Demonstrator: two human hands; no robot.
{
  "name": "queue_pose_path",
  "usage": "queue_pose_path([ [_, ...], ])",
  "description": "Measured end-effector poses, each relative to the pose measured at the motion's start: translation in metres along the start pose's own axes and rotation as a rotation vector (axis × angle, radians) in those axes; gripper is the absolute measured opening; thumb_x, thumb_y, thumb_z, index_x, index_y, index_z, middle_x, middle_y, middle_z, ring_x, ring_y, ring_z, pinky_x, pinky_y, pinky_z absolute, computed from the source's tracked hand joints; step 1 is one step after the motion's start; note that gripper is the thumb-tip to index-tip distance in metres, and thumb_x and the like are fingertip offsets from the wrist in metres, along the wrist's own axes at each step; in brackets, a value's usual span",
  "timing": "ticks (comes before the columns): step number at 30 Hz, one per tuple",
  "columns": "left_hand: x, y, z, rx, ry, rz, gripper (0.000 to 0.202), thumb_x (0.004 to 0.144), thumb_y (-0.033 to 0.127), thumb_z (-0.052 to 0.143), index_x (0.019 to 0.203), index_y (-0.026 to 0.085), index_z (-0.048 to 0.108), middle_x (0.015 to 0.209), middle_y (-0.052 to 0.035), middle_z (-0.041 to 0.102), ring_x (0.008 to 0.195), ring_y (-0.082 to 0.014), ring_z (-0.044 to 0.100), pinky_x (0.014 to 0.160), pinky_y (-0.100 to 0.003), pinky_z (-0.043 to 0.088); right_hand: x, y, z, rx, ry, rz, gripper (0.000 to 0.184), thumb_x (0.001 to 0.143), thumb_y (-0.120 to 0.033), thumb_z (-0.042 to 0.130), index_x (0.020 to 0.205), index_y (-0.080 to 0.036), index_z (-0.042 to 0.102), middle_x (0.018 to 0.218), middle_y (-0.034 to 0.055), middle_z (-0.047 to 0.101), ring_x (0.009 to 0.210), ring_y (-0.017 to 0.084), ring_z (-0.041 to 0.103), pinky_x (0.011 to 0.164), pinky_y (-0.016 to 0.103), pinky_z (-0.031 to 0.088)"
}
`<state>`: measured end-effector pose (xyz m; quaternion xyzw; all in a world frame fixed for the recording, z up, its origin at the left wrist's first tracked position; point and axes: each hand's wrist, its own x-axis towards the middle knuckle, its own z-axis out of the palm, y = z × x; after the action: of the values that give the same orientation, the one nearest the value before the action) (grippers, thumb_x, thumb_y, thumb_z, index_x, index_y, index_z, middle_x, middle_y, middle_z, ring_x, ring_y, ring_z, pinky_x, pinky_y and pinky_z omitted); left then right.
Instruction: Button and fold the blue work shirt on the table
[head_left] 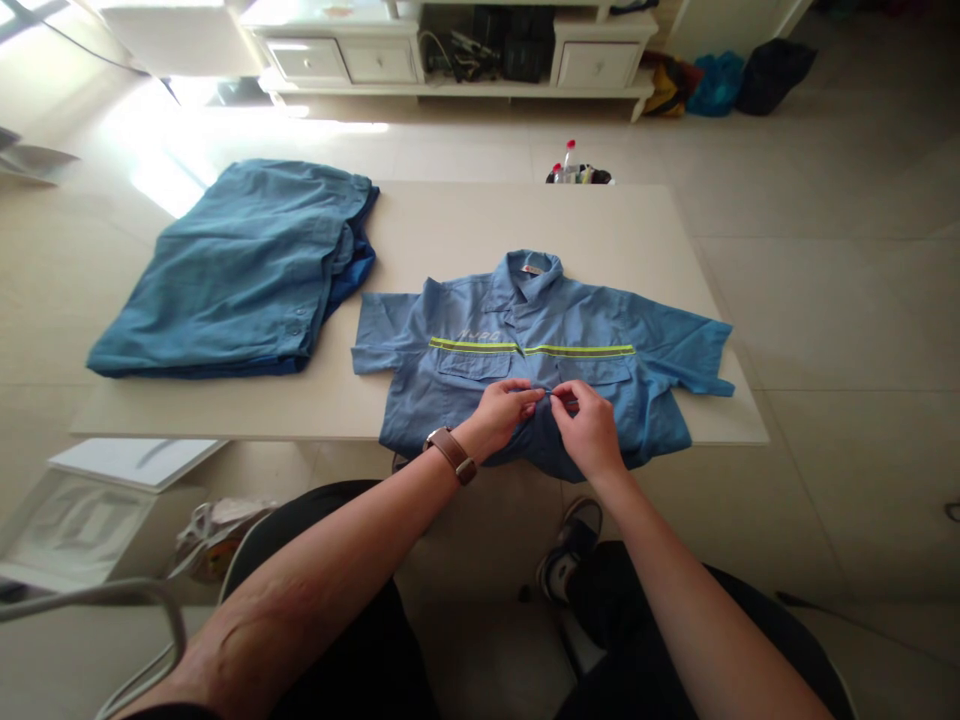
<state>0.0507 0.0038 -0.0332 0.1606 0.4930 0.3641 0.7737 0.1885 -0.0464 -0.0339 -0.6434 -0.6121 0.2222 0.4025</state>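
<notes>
Head view: seated person at a table (450,220).
Shirt (525,360): blue, reflective stripe, flat at near edge, hem overhanging.
Left hand (501,412): pinching the placket.
Right hand (589,425): pinching the same spot.
Handling: likely light, limp; hold by edges.
Far-left corner: folded blue garments (240,270).

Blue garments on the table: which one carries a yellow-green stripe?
The spread-out shirt under both hands, collar away from the person. The folded pile at left shows plain blue only.

Light blue shirt (540,340) with a yellow-green reflective stripe (531,349) across the chest; darker blue folded garments (240,275) at far left; beige counter (450,230); brown watch strap (451,453).
</notes>
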Motion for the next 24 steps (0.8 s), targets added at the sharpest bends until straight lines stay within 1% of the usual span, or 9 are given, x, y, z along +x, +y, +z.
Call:
queue_pose_path([
  [2, 0.000, 0.001, 0.000, -0.018, 0.002, -0.023, 0.026, 0.075, -0.006, 0.075, 0.082, 0.014, 0.059, 0.063, -0.0002, 0.065, 0.055, -0.0079, 0.059, 0.059, -0.019, 0.047, 0.000, 0.000, 0.000, 0.017, 0.005, 0.014, 0.009, 0.091, -0.027, 0.056, 0.084, -0.023, 0.061, 0.084, 0.0061, 0.067, 0.077, 0.023, 0.066, 0.071, 0.035, 0.056],
  [5, -0.001, 0.001, 0.000, -0.002, 0.002, -0.022, 0.025, 0.077, -0.006, 0.072, 0.084, 0.014, 0.059, 0.063, -0.0004, 0.065, 0.055, -0.0081, 0.059, 0.058, -0.018, 0.046, -0.001, -0.001, 0.001, 0.024, 0.011, 0.009, 0.009, 0.092, -0.028, 0.056, 0.084, -0.023, 0.059, 0.084, 0.0056, 0.065, 0.078, 0.022, 0.065, 0.071, 0.034, 0.055],
  [10, -0.003, 0.002, 0.002, 0.023, 0.003, -0.009, 0.025, 0.076, -0.004, 0.075, 0.081, 0.013, 0.059, 0.063, 0.0007, 0.063, 0.055, -0.0072, 0.058, 0.059, -0.019, 0.046, -0.003, -0.002, 0.001, -0.043, -0.004, -0.047, 0.013, 0.097, -0.024, 0.051, 0.085, -0.024, 0.057, 0.086, 0.0052, 0.063, 0.080, 0.022, 0.062, 0.074, 0.033, 0.051],
  [14, -0.007, 0.005, 0.001, 0.051, -0.077, -0.021, 0.030, 0.076, 0.000, 0.079, 0.071, 0.015, 0.054, 0.059, 0.0045, 0.054, 0.054, -0.0059, 0.054, 0.057, -0.019, 0.043, -0.005, -0.003, 0.001, -0.122, -0.001, -0.140, 0.016, 0.098, -0.019, 0.047, 0.085, -0.024, 0.054, 0.085, 0.0044, 0.060, 0.080, 0.022, 0.059, 0.075, 0.034, 0.046],
  [17, -0.007, 0.008, -0.001, 0.116, -0.121, -0.057, 0.036, 0.076, 0.005, 0.082, 0.067, 0.017, 0.049, 0.058, 0.0057, 0.050, 0.053, -0.0061, 0.051, 0.055, -0.019, 0.040, -0.006, -0.003, 0.003, -0.147, -0.006, -0.203, 0.017, 0.099, -0.017, 0.046, 0.085, -0.024, 0.053, 0.085, 0.0049, 0.060, 0.083, 0.023, 0.059, 0.076, 0.034, 0.044],
  [20, -0.006, 0.010, -0.001, 0.157, -0.104, -0.074, 0.037, 0.075, 0.007, 0.085, 0.068, 0.017, 0.049, 0.058, 0.0057, 0.050, 0.053, -0.0067, 0.051, 0.055, -0.020, 0.040, -0.007, -0.002, 0.004, -0.159, -0.023, -0.223, 0.017, 0.100, -0.018, 0.045, 0.086, -0.024, 0.053, 0.086, 0.0056, 0.060, 0.084, 0.024, 0.059, 0.077, 0.035, 0.044],
  [24, -0.008, 0.011, 0.002, 0.098, -0.050, -0.053, 0.037, 0.073, -0.001, 0.082, 0.067, 0.017, 0.050, 0.058, 0.0054, 0.051, 0.054, -0.0069, 0.053, 0.059, -0.020, 0.043, -0.006, -0.003, 0.003, -0.146, -0.011, -0.205, 0.016, 0.099, -0.017, 0.047, 0.087, -0.024, 0.054, 0.088, 0.0054, 0.060, 0.084, 0.023, 0.059, 0.078, 0.035, 0.046],
])
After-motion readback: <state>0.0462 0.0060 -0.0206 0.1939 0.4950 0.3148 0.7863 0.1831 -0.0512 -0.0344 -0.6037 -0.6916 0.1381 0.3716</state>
